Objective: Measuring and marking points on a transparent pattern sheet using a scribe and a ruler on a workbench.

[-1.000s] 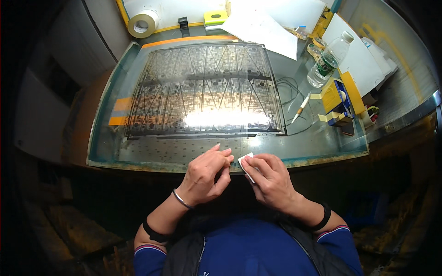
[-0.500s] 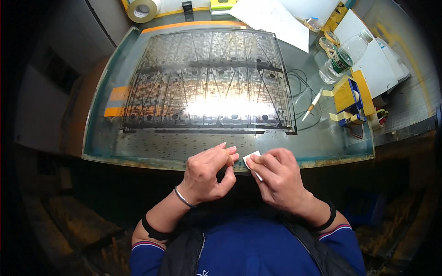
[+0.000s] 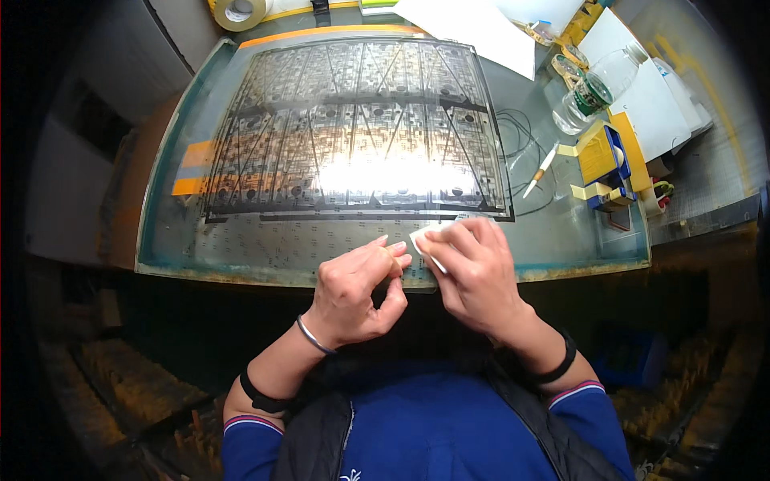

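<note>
My right hand (image 3: 479,276) pinches a small white folded wipe (image 3: 422,239) between thumb and fingers, above the near edge of the glass-topped table (image 3: 561,258). Just to its left, my left hand (image 3: 357,290) has its fingers curled together at that same edge; what they hold, if anything, is hidden. Beyond both hands lies a large translucent film sheet (image 3: 277,136) with a dense dark circuit-like pattern and a bright light reflection. Rows of small dark marks run between the pattern and the table's front edge.
At the right stand a clear plastic bottle (image 3: 597,90), a yellow and blue tape dispenser (image 3: 605,164) and a white-and-tan pen-like tool (image 3: 541,170) beside a thin dark cable (image 3: 513,128). White paper (image 3: 481,36) and a tape roll (image 3: 240,11) lie at the back. Orange tape (image 3: 188,186) marks the left side.
My right hand has moved forward with the wipe, farther onto the table. My left hand stays curled at the edge. The whole view has shifted slightly.
</note>
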`<move>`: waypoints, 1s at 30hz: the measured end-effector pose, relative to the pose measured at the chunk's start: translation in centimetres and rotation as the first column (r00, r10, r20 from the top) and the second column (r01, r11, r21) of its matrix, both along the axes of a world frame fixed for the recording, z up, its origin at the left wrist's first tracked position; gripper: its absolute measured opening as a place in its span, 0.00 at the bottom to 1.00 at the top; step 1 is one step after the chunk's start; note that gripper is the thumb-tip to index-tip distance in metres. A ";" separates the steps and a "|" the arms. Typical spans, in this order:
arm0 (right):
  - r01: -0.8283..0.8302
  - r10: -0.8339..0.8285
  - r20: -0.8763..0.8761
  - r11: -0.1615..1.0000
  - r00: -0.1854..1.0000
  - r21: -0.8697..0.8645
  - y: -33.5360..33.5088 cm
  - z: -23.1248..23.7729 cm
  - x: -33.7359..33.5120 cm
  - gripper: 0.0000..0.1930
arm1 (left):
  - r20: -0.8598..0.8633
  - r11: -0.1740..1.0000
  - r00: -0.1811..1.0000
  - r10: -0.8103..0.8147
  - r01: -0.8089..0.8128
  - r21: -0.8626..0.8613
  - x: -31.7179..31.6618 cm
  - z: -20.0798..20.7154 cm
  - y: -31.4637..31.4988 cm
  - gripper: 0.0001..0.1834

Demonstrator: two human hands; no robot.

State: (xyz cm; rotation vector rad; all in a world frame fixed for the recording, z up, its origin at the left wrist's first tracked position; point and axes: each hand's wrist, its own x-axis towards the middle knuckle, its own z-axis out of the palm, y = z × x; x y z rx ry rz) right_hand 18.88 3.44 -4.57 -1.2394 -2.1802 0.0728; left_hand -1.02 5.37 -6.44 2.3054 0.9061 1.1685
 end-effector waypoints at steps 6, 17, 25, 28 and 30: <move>0.003 -0.001 0.055 1.000 0.998 -0.031 -2.8 -0.1 1.1 0.15 | 0.015 0.997 1.000 -0.021 0.022 -0.077 0.0 0.2 -0.4 0.05; 0.025 -0.026 0.060 1.000 0.998 0.011 -2.3 0.3 0.8 0.13 | 0.030 1.000 1.000 0.009 -0.009 -0.024 0.1 0.0 -0.2 0.07; 0.038 -0.041 0.035 0.998 0.999 0.059 -0.4 -0.2 -0.3 0.14 | 0.029 1.000 1.000 0.011 -0.011 0.012 0.2 -0.2 -0.1 0.07; -0.020 0.020 0.073 1.000 0.997 0.001 -2.5 0.3 0.2 0.14 | 0.039 1.000 0.999 0.009 -0.009 0.000 0.3 0.0 -0.3 0.07; -0.045 0.045 0.051 0.999 0.998 -0.003 -3.3 0.0 0.5 0.15 | 0.036 1.000 0.999 -0.001 0.002 -0.018 0.3 -0.1 -0.3 0.06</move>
